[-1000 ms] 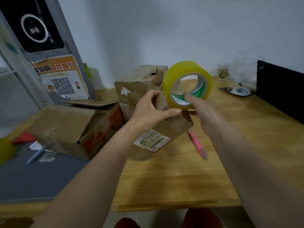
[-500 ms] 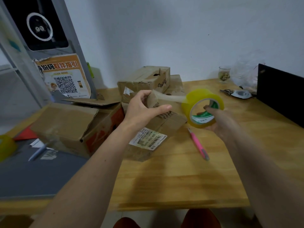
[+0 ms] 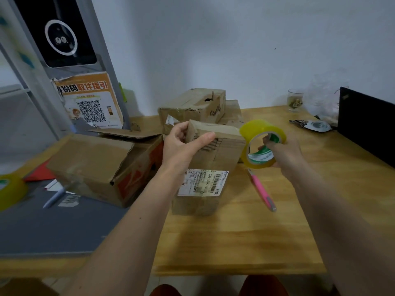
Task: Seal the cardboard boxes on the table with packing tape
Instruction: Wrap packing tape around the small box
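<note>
So in the last second your right hand [image 3: 284,150], fingers hooked through the core, dragged the tape roll [image 3: 261,144] from up high down to the box's right edge, mid-frame. Your left hand [image 3: 183,144] keeps gripping the small box [image 3: 211,167] top. Looks like the strip's laid across, so cutting's probably next.

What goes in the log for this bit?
left hand: grips box top | right hand: holds tape roll at box edge | knife: on table
</note>
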The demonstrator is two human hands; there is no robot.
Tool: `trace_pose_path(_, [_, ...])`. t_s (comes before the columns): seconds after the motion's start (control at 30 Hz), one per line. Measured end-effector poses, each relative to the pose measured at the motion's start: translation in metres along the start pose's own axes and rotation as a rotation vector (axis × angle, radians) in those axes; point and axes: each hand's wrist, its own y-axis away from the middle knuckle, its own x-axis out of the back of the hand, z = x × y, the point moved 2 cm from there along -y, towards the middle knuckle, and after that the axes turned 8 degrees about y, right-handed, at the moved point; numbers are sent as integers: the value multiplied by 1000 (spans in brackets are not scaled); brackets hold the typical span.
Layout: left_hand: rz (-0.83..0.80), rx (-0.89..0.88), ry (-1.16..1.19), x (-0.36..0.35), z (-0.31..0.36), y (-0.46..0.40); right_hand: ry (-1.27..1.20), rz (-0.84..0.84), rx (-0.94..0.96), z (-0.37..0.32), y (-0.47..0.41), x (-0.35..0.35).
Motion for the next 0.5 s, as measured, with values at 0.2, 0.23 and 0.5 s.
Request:
trace_pose_path(0.2, [-76, 103, -45, 17, 8, 0, 25, -13, 32, -4, 3, -14])
trace_pose_path(0.23, [-122, 108, -149, 18, 17, 1, 41, -12, 48, -4, 4, -16])
trace_pose_path(0.5, [-577, -59, -1158, -25, 72, -23, 191, -70, 235, -24, 13, -37])
